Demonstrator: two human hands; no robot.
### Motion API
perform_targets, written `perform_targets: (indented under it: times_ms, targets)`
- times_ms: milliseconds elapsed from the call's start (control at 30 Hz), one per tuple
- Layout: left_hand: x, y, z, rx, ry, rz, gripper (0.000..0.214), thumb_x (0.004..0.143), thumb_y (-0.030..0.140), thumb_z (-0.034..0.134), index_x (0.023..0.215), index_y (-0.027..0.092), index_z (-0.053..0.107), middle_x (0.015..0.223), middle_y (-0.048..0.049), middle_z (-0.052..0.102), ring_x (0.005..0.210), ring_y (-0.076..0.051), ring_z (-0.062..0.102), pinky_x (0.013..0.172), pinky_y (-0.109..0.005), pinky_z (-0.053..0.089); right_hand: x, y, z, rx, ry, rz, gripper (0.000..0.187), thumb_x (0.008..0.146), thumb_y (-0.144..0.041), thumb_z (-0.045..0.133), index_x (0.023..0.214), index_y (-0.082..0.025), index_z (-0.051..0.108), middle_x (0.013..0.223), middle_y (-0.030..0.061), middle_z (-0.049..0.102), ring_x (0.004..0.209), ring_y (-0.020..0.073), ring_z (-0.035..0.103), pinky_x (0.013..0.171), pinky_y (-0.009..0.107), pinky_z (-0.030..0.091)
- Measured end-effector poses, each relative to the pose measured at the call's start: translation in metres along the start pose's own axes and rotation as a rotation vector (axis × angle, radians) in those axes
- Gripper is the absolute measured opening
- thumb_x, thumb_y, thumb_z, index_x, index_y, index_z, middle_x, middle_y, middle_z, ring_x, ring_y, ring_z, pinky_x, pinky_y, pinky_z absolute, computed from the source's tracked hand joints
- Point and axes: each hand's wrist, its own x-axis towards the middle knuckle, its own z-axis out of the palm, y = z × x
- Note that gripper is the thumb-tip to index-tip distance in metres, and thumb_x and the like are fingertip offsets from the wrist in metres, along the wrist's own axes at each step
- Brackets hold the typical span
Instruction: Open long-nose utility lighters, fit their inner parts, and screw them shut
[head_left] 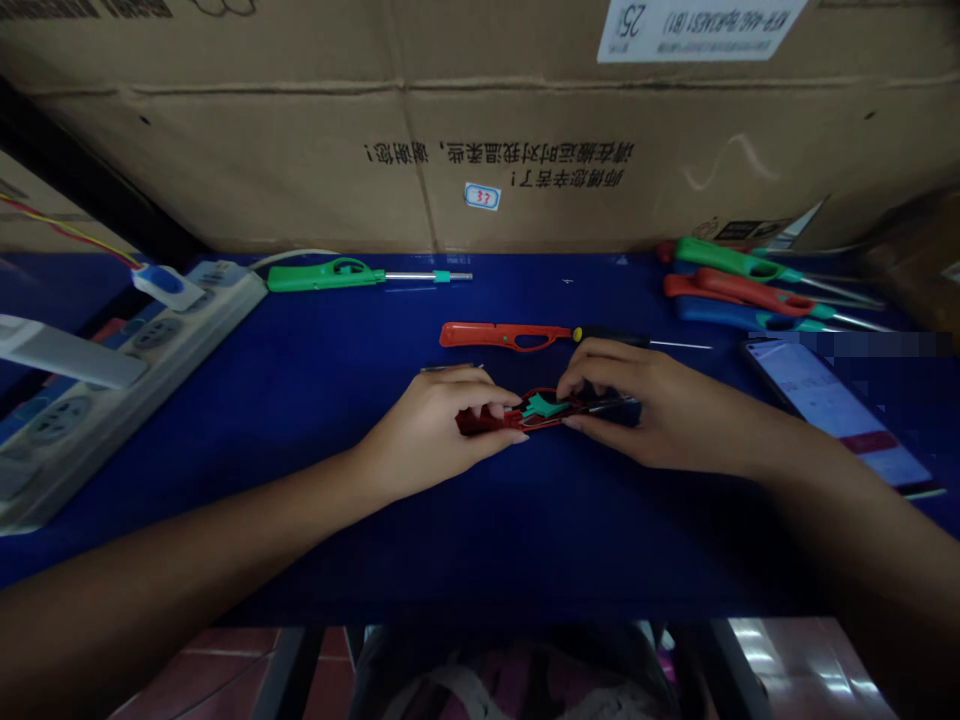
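Observation:
Between my two hands lies an opened red gas lighter (pixel 474 422), its inner side facing up, with a green trigger (pixel 544 406) showing in the middle. My left hand (pixel 431 425) is closed around the handle end. At the front end, my right hand (pixel 649 400) pinches the lighter's edges near the trigger; its fingertips partly hide the metal piece there. Just beyond them rests an orange-red casing half (pixel 499 335) with a loop-shaped opening. A screwdriver (pixel 611 337) with a black and yellow handle lies beside it, partly behind my right hand.
A green lighter (pixel 322 275) lies at the back left, near a power strip (pixel 161 335) with plugs. Several green, red and blue lighters (pixel 757 290) are piled at the back right. A phone (pixel 832 405) lies right. A cardboard box (pixel 300 160) walls off the back.

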Motion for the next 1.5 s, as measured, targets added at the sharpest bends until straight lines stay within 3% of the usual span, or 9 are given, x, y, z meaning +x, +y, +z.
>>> perform_targets:
  times_ms: [467, 767, 1033, 1133, 1333, 1500]
  targets:
    - [0.000, 0.001, 0.000, -0.006, -0.009, -0.015, 0.026, 0.079, 0.023, 0.084, 0.104, 0.019, 0.079, 0.085, -0.0025, 0.071, 0.073, -0.012, 0.067, 0.067, -0.022, 0.058, 0.001, 0.005, 0.002, 0.005, -0.001, 0.128, 0.011, 0.091, -0.017, 0.056, 0.095, -0.020, 0.065, 0.086, 0.0032, 0.065, 0.070, 0.0158, 0.057, 0.065, 0.029, 0.044]
    - [0.001, 0.001, -0.001, -0.001, -0.014, -0.014, 0.025, 0.080, 0.024, 0.084, 0.105, 0.020, 0.079, 0.086, -0.0032, 0.072, 0.074, -0.013, 0.068, 0.067, -0.022, 0.058, -0.001, -0.001, -0.006, 0.029, -0.045, 0.177, 0.010, 0.093, -0.024, 0.052, 0.096, -0.022, 0.061, 0.086, 0.0026, 0.066, 0.070, 0.0161, 0.058, 0.064, 0.029, 0.044]
    - [0.001, 0.002, -0.001, -0.007, -0.011, -0.029, 0.024, 0.080, 0.023, 0.083, 0.104, 0.019, 0.080, 0.087, -0.0037, 0.072, 0.073, -0.012, 0.067, 0.064, -0.021, 0.057, -0.001, -0.001, -0.008, 0.056, -0.062, 0.130, 0.017, 0.079, -0.010, 0.052, 0.089, -0.022, 0.059, 0.086, 0.0021, 0.063, 0.074, 0.0162, 0.057, 0.065, 0.028, 0.044]
    - [0.001, 0.002, -0.001, -0.006, -0.016, -0.030, 0.025, 0.080, 0.023, 0.083, 0.105, 0.020, 0.079, 0.088, -0.0038, 0.072, 0.073, -0.012, 0.067, 0.064, -0.021, 0.057, -0.001, 0.000, -0.009, 0.069, -0.049, 0.141, 0.013, 0.079, -0.011, 0.052, 0.085, -0.022, 0.054, 0.080, 0.0001, 0.059, 0.068, 0.0152, 0.053, 0.062, 0.027, 0.043]
    - [0.000, 0.001, -0.001, 0.000, -0.001, -0.019, 0.025, 0.079, 0.023, 0.085, 0.103, 0.019, 0.079, 0.086, -0.0029, 0.072, 0.072, -0.012, 0.067, 0.066, -0.023, 0.057, 0.000, 0.000, -0.009, 0.105, -0.095, 0.054, 0.021, 0.083, -0.006, 0.047, 0.083, -0.022, 0.060, 0.085, 0.0016, 0.065, 0.076, 0.0166, 0.058, 0.072, 0.030, 0.045]
    - [0.000, 0.000, -0.001, -0.011, -0.011, -0.009, 0.025, 0.080, 0.023, 0.084, 0.104, 0.018, 0.079, 0.086, -0.0030, 0.071, 0.074, -0.012, 0.067, 0.067, -0.022, 0.056, 0.004, -0.003, 0.000, 0.144, 0.016, 0.142, 0.009, 0.091, -0.019, 0.058, 0.097, -0.021, 0.063, 0.082, -0.0008, 0.064, 0.067, 0.0135, 0.056, 0.062, 0.027, 0.044]
